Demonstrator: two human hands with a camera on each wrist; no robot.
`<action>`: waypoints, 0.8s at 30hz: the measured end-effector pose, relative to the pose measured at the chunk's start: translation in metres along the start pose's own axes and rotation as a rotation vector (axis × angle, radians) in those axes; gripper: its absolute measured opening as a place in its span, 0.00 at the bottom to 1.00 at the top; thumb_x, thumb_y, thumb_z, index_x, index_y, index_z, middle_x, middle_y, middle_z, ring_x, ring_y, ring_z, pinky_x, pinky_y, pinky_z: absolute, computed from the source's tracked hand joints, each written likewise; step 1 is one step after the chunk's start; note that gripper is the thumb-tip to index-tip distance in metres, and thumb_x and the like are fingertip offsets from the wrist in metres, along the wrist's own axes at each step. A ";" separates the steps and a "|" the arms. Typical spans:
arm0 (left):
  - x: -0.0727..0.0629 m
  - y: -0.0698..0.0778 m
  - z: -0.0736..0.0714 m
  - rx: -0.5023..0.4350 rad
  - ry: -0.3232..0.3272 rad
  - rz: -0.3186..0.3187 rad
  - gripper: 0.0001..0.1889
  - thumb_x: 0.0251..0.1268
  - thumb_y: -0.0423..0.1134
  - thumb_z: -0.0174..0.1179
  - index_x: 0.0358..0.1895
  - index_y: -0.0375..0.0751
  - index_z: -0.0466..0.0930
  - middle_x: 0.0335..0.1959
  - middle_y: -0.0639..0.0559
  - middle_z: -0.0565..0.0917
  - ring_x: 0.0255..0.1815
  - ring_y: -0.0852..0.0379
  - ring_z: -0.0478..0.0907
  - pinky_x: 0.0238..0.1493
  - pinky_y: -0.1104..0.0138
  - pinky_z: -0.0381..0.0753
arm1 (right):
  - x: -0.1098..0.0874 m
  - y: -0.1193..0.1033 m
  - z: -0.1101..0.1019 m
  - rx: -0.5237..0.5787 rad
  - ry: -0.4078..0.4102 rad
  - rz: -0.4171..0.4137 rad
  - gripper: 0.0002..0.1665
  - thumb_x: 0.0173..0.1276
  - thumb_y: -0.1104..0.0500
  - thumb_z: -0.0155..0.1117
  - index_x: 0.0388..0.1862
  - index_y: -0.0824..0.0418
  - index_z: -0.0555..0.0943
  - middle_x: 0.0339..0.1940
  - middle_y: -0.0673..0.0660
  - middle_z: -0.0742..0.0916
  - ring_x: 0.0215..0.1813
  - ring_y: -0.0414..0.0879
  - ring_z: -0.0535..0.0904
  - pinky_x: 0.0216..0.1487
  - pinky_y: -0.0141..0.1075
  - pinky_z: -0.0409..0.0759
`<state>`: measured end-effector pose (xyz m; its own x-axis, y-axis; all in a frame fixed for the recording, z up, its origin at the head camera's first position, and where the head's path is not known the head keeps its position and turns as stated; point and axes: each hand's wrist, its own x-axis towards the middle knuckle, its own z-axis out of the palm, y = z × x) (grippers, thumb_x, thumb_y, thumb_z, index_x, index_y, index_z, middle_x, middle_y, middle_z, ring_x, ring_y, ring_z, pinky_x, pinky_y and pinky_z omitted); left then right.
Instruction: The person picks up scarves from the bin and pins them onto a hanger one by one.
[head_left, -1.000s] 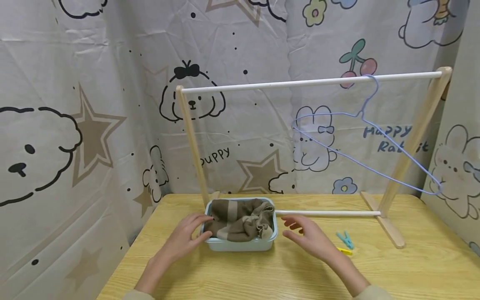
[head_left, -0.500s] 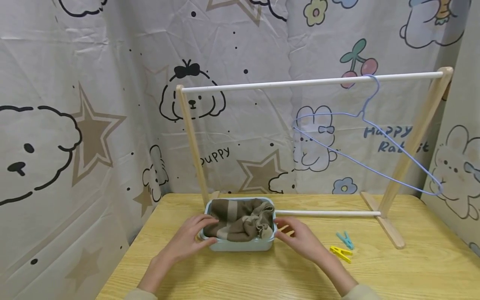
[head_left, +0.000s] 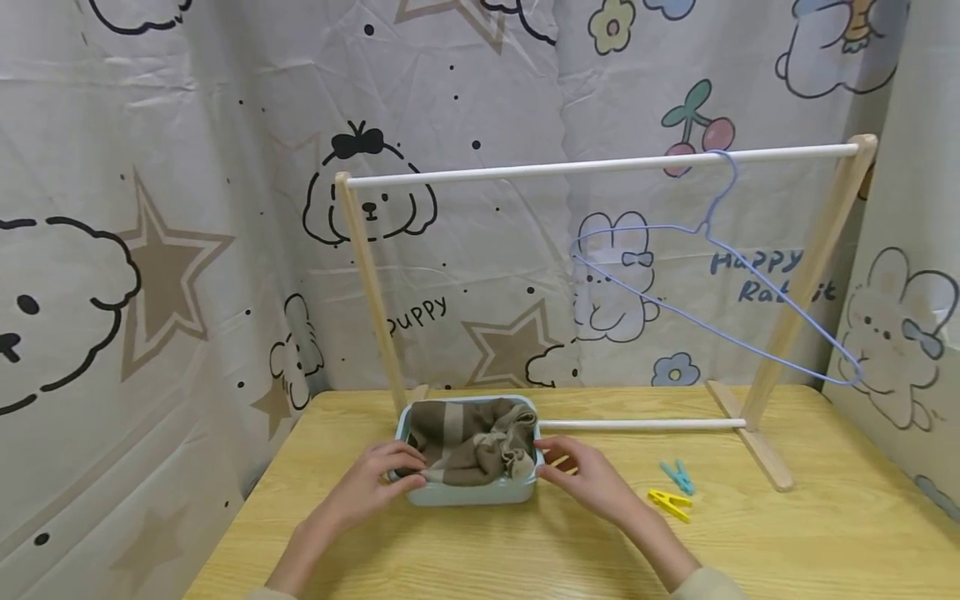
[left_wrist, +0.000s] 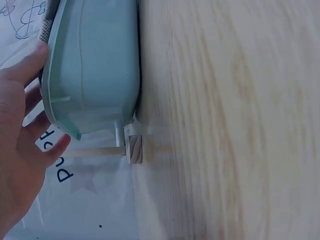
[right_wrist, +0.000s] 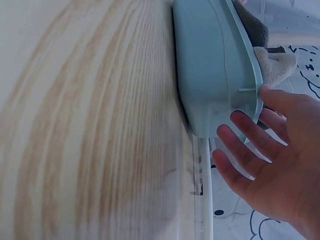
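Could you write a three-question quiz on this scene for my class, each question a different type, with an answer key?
1. Multiple choice: where is the brown cloth relative to the light blue tub? A, beneath it; B, inside it; C, beside it.
2. True or false: the yellow clothespin is nearer the right hand than the left hand.
3. Fill in: a blue ____ hangs from the white top bar.

Key: 1, B; 2, true; 3, hanger.
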<state>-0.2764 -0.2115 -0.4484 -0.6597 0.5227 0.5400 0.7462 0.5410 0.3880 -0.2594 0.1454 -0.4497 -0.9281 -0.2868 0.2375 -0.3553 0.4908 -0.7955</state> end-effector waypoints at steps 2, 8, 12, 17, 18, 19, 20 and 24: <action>0.001 0.000 0.000 0.019 0.038 0.046 0.07 0.60 0.40 0.69 0.40 0.58 0.86 0.42 0.64 0.85 0.46 0.64 0.80 0.54 0.58 0.72 | 0.000 -0.001 0.000 0.002 -0.008 0.008 0.25 0.68 0.49 0.68 0.60 0.58 0.80 0.45 0.58 0.88 0.41 0.46 0.84 0.41 0.34 0.82; 0.015 0.005 0.001 0.119 0.207 0.143 0.05 0.60 0.38 0.68 0.38 0.54 0.84 0.37 0.62 0.85 0.41 0.62 0.80 0.49 0.60 0.70 | 0.000 -0.001 -0.003 0.005 -0.043 0.023 0.24 0.69 0.47 0.67 0.60 0.55 0.80 0.44 0.55 0.88 0.41 0.46 0.84 0.39 0.35 0.82; 0.020 0.008 0.002 0.160 0.267 0.130 0.07 0.58 0.37 0.70 0.37 0.54 0.84 0.37 0.61 0.85 0.42 0.59 0.79 0.50 0.58 0.70 | 0.000 -0.001 -0.002 0.011 -0.066 0.017 0.25 0.69 0.46 0.65 0.60 0.56 0.79 0.45 0.56 0.88 0.41 0.47 0.84 0.39 0.35 0.82; 0.011 0.006 0.004 0.076 0.134 0.057 0.11 0.57 0.39 0.72 0.44 0.51 0.85 0.46 0.55 0.83 0.49 0.57 0.78 0.53 0.61 0.78 | 0.000 -0.002 -0.002 0.027 -0.067 0.019 0.24 0.70 0.47 0.65 0.60 0.56 0.79 0.44 0.57 0.88 0.41 0.51 0.85 0.39 0.35 0.82; 0.008 0.004 0.004 0.043 0.110 0.035 0.14 0.56 0.39 0.72 0.46 0.50 0.84 0.49 0.54 0.82 0.51 0.56 0.78 0.54 0.63 0.79 | 0.000 -0.002 -0.002 0.026 -0.068 0.019 0.24 0.70 0.47 0.65 0.60 0.56 0.79 0.44 0.57 0.88 0.41 0.51 0.85 0.40 0.35 0.82; 0.005 0.003 0.004 0.008 0.095 0.009 0.16 0.55 0.39 0.73 0.49 0.48 0.84 0.52 0.52 0.81 0.54 0.55 0.78 0.56 0.66 0.79 | 0.000 -0.002 -0.003 0.026 -0.068 0.023 0.24 0.69 0.47 0.66 0.61 0.56 0.79 0.44 0.57 0.88 0.41 0.52 0.85 0.40 0.35 0.82; 0.003 0.001 0.004 -0.018 0.092 -0.010 0.18 0.55 0.39 0.73 0.51 0.46 0.83 0.54 0.50 0.80 0.56 0.54 0.77 0.58 0.69 0.77 | 0.000 -0.002 -0.004 0.024 -0.069 0.026 0.25 0.69 0.47 0.66 0.61 0.56 0.79 0.44 0.56 0.88 0.41 0.52 0.85 0.41 0.36 0.82; -0.001 -0.006 0.003 -0.088 0.151 0.012 0.21 0.53 0.30 0.73 0.53 0.40 0.83 0.56 0.43 0.80 0.59 0.50 0.76 0.62 0.81 0.69 | 0.000 -0.002 -0.006 0.029 -0.076 0.039 0.26 0.69 0.45 0.66 0.61 0.55 0.79 0.43 0.56 0.88 0.42 0.53 0.86 0.41 0.37 0.83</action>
<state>-0.2810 -0.2136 -0.4532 -0.6349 0.4203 0.6483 0.7632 0.4719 0.4415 -0.2591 0.1490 -0.4447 -0.9295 -0.3302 0.1642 -0.3150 0.4791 -0.8193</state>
